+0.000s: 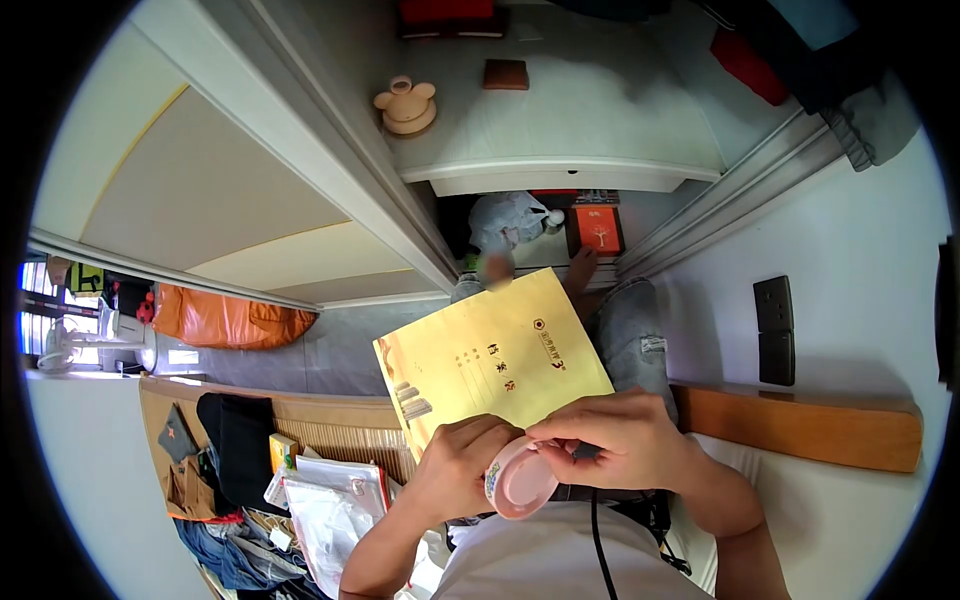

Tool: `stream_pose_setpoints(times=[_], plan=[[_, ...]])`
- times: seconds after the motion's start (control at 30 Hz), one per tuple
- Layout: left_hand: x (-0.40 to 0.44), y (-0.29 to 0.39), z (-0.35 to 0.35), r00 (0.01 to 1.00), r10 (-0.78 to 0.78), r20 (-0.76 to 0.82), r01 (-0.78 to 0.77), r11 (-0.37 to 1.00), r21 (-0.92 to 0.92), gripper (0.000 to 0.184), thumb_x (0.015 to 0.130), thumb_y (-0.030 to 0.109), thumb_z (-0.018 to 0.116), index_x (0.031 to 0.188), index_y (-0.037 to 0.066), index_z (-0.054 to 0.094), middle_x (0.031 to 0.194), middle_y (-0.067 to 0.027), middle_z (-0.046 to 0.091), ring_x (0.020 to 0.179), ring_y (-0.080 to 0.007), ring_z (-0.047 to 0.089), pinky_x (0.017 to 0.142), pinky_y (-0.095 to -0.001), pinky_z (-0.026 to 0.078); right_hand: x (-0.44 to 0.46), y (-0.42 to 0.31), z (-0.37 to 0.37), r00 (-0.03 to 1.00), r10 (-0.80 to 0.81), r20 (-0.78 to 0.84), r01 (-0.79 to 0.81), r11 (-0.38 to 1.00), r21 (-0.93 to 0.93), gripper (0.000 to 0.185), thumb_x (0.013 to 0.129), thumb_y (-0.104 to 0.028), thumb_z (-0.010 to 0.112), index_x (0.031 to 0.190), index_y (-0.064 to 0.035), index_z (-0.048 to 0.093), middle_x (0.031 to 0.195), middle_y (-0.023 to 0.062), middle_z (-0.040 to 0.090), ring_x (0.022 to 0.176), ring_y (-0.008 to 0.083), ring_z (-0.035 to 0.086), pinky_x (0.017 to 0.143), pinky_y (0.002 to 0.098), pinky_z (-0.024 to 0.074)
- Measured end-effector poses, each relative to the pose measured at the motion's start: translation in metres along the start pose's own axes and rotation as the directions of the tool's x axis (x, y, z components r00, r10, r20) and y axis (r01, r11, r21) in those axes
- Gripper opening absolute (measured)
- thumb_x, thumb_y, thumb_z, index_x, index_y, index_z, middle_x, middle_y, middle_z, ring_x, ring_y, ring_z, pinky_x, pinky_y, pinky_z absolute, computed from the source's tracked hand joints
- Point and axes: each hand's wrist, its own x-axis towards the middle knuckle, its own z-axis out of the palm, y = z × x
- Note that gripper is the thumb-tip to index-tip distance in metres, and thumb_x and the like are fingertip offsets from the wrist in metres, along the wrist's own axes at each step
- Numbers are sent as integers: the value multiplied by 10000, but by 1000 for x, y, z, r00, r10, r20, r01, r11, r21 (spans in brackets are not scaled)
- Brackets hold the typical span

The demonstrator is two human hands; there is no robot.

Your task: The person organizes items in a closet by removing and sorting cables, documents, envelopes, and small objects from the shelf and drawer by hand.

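Note:
A small pink round object point(523, 482), like a cup or tub seen end-on, is held close to my body. It has a raised ring on its face and a coloured print along its side. My left hand point(462, 462) is closed around its left side. At its upper edge, the fingers of my right hand point(618, 440) are pinched together against the rim. Beyond my hands, a yellow document envelope point(490, 355) with printed characters lies across my lap, its near edge partly hidden by my hands.
Ahead is an open wardrobe with a shelf point(570, 130) bearing a beige bear-shaped object point(408, 106) and a brown wallet point(506, 74). Below are a plastic bag point(508, 218) and a red box point(600, 230). Clothes point(225, 550) and white plastic bags point(335, 515) lie at left on the bed.

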Motion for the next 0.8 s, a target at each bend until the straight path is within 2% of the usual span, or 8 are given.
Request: stream_pose_setpoints(times=[0.27, 0.33, 0.37, 0.5, 0.57, 0.63, 0.73, 0.8], plan=[[3, -19, 5, 977, -190, -101, 175, 975, -135, 515, 592, 69, 810, 1046, 29, 571, 1030, -112, 584, 843, -237, 650, 658, -305, 538, 3, 7, 9, 960, 281, -4, -276, 945, 175, 255, 757, -31, 699, 1002, -19, 629, 746, 68, 662, 627, 111, 651, 580, 242, 546], [0, -18, 16, 865, -459, -200, 353, 842, -407, 535, 613, 12, 794, 1090, 23, 552, 1106, -92, 564, 934, -192, 636, 732, -271, 545, 0, 15, 18, 949, 279, -145, -266, 958, 107, 266, 762, -19, 686, 1022, -17, 629, 756, 78, 668, 632, 115, 661, 591, 237, 554], [-6, -22, 18, 875, -454, -167, 344, 827, -445, 543, 676, -55, 719, 1179, 6, 525, 1233, -104, 491, 1022, -194, 602, 812, -267, 536, 0, 15, 19, 935, 313, -167, -295, 947, 126, 296, 744, -8, 688, 1033, -9, 627, 756, 89, 668, 629, 118, 665, 600, 233, 559], [-12, 4, 23, 871, -476, -124, 303, 718, -627, 580, 781, -100, 531, 1343, -10, 418, 1365, -154, 362, 1198, -241, 488, 868, -286, 508, -2, 19, 30, 908, 323, -266, -301, 946, 123, 319, 721, -3, 696, 1032, -10, 627, 771, 93, 669, 628, 140, 669, 604, 240, 564], [-17, 3, 28, 869, -464, -171, 268, 732, -626, 558, 800, -81, 522, 1344, -33, 409, 1372, -164, 358, 1215, -235, 469, 870, -285, 499, -2, 17, 36, 914, 129, -385, -172, 982, -78, 337, 705, 3, 696, 1035, -26, 633, 793, 87, 668, 628, 154, 669, 586, 252, 560], [-17, 4, 32, 863, -409, -296, 226, 838, -497, 497, 843, -31, 504, 1326, -94, 406, 1340, -202, 418, 1179, -219, 495, 841, -267, 493, -5, 13, 38, 921, 78, -381, -139, 981, -137, 349, 706, 5, 693, 1048, -29, 633, 802, 84, 668, 633, 162, 668, 579, 260, 557], [-11, 14, 30, 831, -413, -373, 259, 880, -398, 469, 833, -45, 508, 1294, -103, 444, 1269, -219, 507, 1110, -231, 555, 811, -264, 510, -4, 7, 37, 919, 20, -395, -109, 973, -205, 392, 699, 12, 690, 1085, -26, 630, 809, 78, 667, 645, 172, 665, 573, 277, 552], [-10, 15, 32, 824, -401, -401, 252, 893, -373, 466, 827, -50, 510, 1286, -106, 451, 1253, -223, 526, 1087, -233, 571, 801, -266, 515, -3, 10, 36, 907, -122, -404, -15, 947, -320, 406, 687, 9, 694, 1088, -24, 635, 810, 85, 669, 655, 191, 671, 584, 286, 556]])
